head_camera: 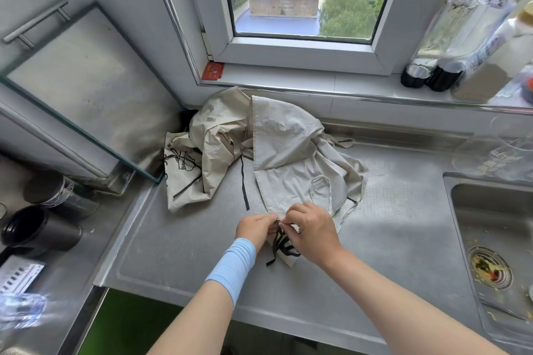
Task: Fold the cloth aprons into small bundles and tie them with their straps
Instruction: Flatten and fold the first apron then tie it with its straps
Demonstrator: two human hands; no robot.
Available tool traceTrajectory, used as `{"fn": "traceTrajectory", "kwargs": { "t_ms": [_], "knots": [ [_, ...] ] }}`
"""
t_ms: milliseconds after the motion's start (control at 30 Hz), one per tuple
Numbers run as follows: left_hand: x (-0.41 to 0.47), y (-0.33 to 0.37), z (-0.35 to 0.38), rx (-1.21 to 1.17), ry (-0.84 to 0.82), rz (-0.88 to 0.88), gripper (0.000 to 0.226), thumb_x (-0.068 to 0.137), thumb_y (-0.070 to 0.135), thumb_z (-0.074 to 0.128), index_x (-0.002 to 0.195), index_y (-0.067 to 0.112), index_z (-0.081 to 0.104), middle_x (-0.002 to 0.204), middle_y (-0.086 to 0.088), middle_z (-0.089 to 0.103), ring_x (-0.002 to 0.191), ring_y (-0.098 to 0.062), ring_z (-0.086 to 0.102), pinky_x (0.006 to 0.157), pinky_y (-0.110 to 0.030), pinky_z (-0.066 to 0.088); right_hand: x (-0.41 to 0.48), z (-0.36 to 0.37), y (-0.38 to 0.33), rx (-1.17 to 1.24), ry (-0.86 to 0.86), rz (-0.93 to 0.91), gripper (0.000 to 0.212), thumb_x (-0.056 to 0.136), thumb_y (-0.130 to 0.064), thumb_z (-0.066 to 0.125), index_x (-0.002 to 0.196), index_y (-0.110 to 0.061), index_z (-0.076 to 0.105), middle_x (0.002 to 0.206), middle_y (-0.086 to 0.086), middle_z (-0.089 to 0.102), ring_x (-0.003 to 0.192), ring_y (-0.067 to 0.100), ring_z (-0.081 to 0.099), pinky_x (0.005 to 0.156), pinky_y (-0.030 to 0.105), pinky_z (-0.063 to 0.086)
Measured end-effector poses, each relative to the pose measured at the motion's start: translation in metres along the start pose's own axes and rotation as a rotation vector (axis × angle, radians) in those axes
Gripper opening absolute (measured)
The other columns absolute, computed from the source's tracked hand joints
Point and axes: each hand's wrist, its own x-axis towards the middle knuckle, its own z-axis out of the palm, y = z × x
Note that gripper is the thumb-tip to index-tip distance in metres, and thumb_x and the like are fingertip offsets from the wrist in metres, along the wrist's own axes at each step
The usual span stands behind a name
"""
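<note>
Lying low on the steel counter, just below the middle of the view, a small folded bundle of cream cloth is wrapped with thin black straps that cross it several times, one loose end trailing toward 7 o'clock. The left hand and the right hand meet over its top edge, fingers curled and pinching the straps between the fingertips. A knot may sit there, though the fingers hide it. A blue sleeve covers the left wrist. At 12 o'clock from the bundle, just beside it, lies a crumpled heap of cream aprons, one bearing a black drawing at 10 o'clock. A sink lies at 3 o'clock, dark cups at 9 o'clock, and bottles stand on the window sill at 1 o'clock.
</note>
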Motion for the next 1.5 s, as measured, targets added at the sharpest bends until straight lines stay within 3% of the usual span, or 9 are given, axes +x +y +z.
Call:
{"fn": "traceTrajectory", "kwargs": {
  "t_ms": [100,233,400,467,667,800,967,1167,1500],
  "knots": [
    [0.001,-0.002,-0.005,0.008,0.176,0.018,0.023,0.088,0.019,0.061,0.072,0.013,0.077,0.069,-0.004,0.073,0.049,-0.010,0.060,0.058,-0.014,0.048,-0.002,-0.001,0.013,-0.117,-0.133,0.052,0.011,0.076,-0.032,0.076,0.073,-0.028,0.066,0.094,-0.010,0.059,0.089,0.019,0.055,0.081,0.038,0.040],
    [0.005,-0.013,-0.013,0.007,0.203,0.019,0.030,0.096,0.027,0.055,0.075,0.017,0.075,0.051,0.000,0.053,0.044,-0.014,0.038,0.047,-0.021,0.033,-0.006,-0.006,0.028,-0.093,-0.481,0.296,0.007,0.090,-0.034,0.062,0.087,-0.029,0.066,0.100,-0.007,0.057,0.098,0.017,0.052,0.090,0.037,0.040],
    [0.002,-0.012,0.000,-0.433,0.029,-0.086,0.032,0.103,0.018,0.042,0.081,0.008,0.062,0.069,-0.002,0.066,0.042,-0.006,0.047,0.039,-0.014,0.030,0.014,-0.008,0.010,0.782,-0.453,0.908,0.027,0.095,-0.011,0.052,0.071,-0.020,0.049,0.060,-0.007,0.045,0.051,0.011,0.038,0.050,0.023,0.029],
    [0.005,-0.014,0.001,-0.547,0.009,-0.135,0.028,0.103,0.020,0.041,0.081,0.011,0.057,0.069,-0.001,0.063,0.045,-0.007,0.048,0.039,-0.014,0.032,0.020,-0.005,0.008,0.866,-0.498,1.024,0.029,0.095,-0.013,0.047,0.068,-0.021,0.042,0.058,-0.005,0.037,0.046,0.010,0.028,0.048,0.025,0.022],
    [0.014,-0.022,0.000,-0.780,0.065,-0.308,0.030,0.103,0.017,0.039,0.075,0.011,0.049,0.059,-0.002,0.050,0.039,-0.009,0.045,0.037,-0.014,0.037,0.023,-0.001,0.006,0.860,-0.570,0.989,0.033,0.102,-0.020,0.044,0.070,-0.019,0.038,0.058,0.000,0.037,0.042,0.013,0.033,0.045,0.023,0.034],
    [0.018,-0.018,0.001,-0.781,0.107,-0.346,0.034,0.097,0.007,0.034,0.065,0.011,0.043,0.049,-0.002,0.041,0.047,-0.011,0.038,0.042,-0.018,0.036,0.019,0.005,0.002,0.834,-0.566,1.078,0.027,0.104,-0.019,0.042,0.078,-0.011,0.045,0.050,0.011,0.050,0.043,0.023,0.053,0.060,0.045,0.058],
    [0.023,-0.015,0.002,-0.615,0.114,-0.277,0.032,0.101,0.016,0.038,0.071,0.012,0.047,0.069,-0.004,0.052,0.064,-0.017,0.049,0.066,-0.030,0.044,0.023,0.010,0.009,0.888,-0.509,1.159,0.023,0.104,-0.021,0.043,0.085,-0.010,0.048,0.067,0.013,0.055,0.049,0.024,0.057,0.066,0.052,0.059],
    [0.022,-0.016,-0.012,-0.589,0.093,-0.197,0.023,0.103,0.019,0.043,0.086,0.008,0.055,0.085,-0.011,0.062,0.080,-0.022,0.064,0.069,-0.039,0.057,0.026,-0.004,0.020,1.081,-0.514,1.068,0.016,0.099,-0.016,0.058,0.086,-0.015,0.049,0.099,0.012,0.068,0.081,0.021,0.072,0.057,0.037,0.060],
    [0.021,-0.025,0.002,-0.769,0.139,-0.237,0.024,0.104,0.007,0.036,0.089,-0.002,0.054,0.090,-0.018,0.063,0.082,-0.026,0.063,0.056,-0.028,0.060,0.021,0.010,0.018,0.998,-0.447,1.253,0.016,0.104,-0.013,0.047,0.088,-0.015,0.047,0.081,0.007,0.066,0.066,0.018,0.072,0.051,0.038,0.059]
  ]
}}
